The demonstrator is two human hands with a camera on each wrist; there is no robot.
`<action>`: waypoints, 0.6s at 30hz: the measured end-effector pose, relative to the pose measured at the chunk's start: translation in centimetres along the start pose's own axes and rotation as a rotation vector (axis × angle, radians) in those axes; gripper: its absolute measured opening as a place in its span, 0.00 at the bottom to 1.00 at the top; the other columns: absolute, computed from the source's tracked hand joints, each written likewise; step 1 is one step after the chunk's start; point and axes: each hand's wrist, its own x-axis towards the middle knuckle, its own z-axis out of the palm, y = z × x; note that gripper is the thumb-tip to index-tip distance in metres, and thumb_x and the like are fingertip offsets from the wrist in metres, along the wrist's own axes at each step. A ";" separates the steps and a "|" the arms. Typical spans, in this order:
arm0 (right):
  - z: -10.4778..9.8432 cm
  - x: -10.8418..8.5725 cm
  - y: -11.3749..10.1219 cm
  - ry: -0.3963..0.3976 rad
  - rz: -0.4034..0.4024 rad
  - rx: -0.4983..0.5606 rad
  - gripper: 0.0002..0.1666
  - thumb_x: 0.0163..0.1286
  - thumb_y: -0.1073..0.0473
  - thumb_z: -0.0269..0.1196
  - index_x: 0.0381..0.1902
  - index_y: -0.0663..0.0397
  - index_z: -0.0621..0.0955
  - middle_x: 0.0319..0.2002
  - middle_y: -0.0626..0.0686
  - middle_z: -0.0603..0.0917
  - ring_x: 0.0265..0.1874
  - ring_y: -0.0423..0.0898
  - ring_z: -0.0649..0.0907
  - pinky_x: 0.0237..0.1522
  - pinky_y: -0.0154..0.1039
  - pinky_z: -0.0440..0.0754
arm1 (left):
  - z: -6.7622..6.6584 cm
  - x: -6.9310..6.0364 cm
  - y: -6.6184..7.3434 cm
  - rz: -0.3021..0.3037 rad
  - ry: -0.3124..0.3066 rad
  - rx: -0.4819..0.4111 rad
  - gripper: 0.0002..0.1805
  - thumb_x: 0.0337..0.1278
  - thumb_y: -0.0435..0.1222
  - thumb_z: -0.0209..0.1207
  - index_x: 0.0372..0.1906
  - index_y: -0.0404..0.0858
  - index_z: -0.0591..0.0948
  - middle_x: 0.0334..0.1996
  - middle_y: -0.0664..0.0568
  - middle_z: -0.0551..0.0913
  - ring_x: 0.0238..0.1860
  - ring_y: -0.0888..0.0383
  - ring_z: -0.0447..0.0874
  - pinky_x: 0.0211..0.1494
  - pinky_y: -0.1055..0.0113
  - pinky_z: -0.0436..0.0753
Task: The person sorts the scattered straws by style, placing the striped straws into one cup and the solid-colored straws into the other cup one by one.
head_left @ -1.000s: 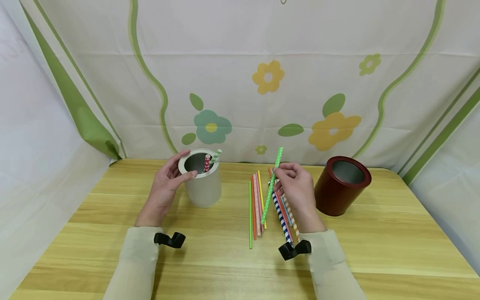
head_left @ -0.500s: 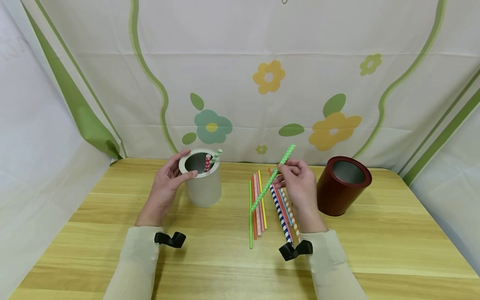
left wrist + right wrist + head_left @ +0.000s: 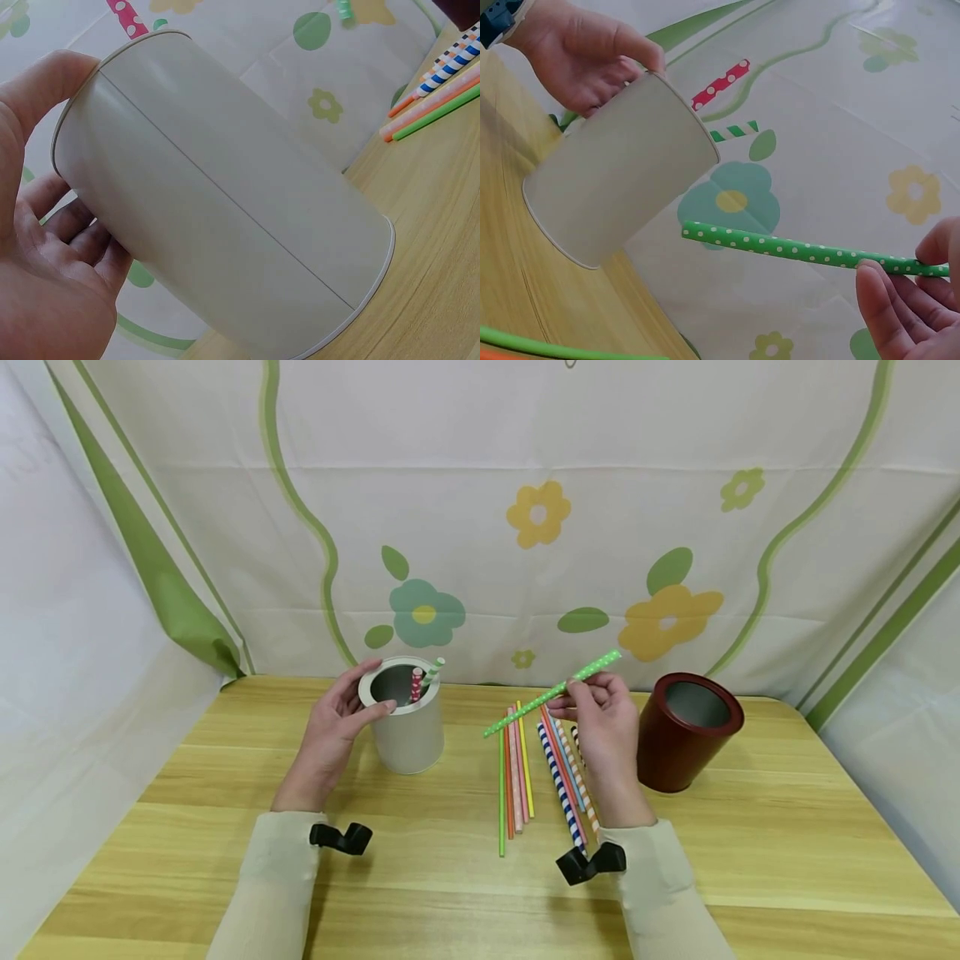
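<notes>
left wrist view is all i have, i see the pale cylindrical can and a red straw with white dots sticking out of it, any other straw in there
Observer: Yes, a green-and-white striped straw also sticks out of the pale cylindrical can.
Operator: ok what's happening off to the right, out of my frame
Observer: The right hand pinches a bright green straw with white dots.
Operator: and what is in my top right corner, i only get a dark edge
Observer: A dark red cylindrical can; the head view shows that its top is open.
</notes>
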 end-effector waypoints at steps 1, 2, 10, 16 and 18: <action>0.0 0.0 0.0 -0.002 -0.007 0.005 0.11 0.83 0.59 0.60 0.55 0.59 0.76 0.36 0.46 0.90 0.33 0.42 0.92 0.45 0.38 0.93 | 0.0 0.0 0.0 -0.001 0.001 0.001 0.38 0.69 0.27 0.67 0.81 0.44 0.69 0.80 0.51 0.68 0.75 0.61 0.70 0.73 0.79 0.73; 0.1 -0.1 -0.1 -0.004 -0.012 0.012 0.11 0.83 0.59 0.60 0.55 0.59 0.76 0.36 0.47 0.90 0.34 0.43 0.92 0.46 0.38 0.93 | 0.0 0.0 0.0 -0.001 0.001 0.000 0.39 0.69 0.27 0.67 0.81 0.44 0.69 0.81 0.51 0.68 0.75 0.61 0.70 0.73 0.79 0.73; 0.6 -0.7 -0.4 -0.015 -0.093 0.101 0.06 0.83 0.61 0.59 0.52 0.56 0.76 0.38 0.49 0.90 0.37 0.45 0.92 0.49 0.42 0.93 | 0.0 0.1 0.0 -0.012 0.003 0.012 0.39 0.69 0.27 0.67 0.82 0.44 0.69 0.81 0.51 0.68 0.76 0.59 0.69 0.75 0.76 0.72; 1.4 -1.1 -1.0 -0.006 -0.170 0.133 0.04 0.83 0.62 0.59 0.52 0.53 0.77 0.40 0.52 0.91 0.38 0.45 0.93 0.49 0.43 0.93 | 0.1 0.1 -0.1 -0.006 0.006 0.016 0.40 0.69 0.26 0.66 0.82 0.44 0.68 0.81 0.51 0.69 0.76 0.58 0.70 0.74 0.77 0.73; 1.9 -1.3 -1.3 -0.004 -0.192 0.158 0.04 0.83 0.63 0.59 0.52 0.53 0.77 0.40 0.53 0.90 0.39 0.45 0.93 0.49 0.42 0.93 | 0.0 0.1 -0.1 -0.003 0.004 0.015 0.40 0.69 0.26 0.66 0.82 0.44 0.68 0.80 0.51 0.69 0.76 0.58 0.70 0.74 0.77 0.73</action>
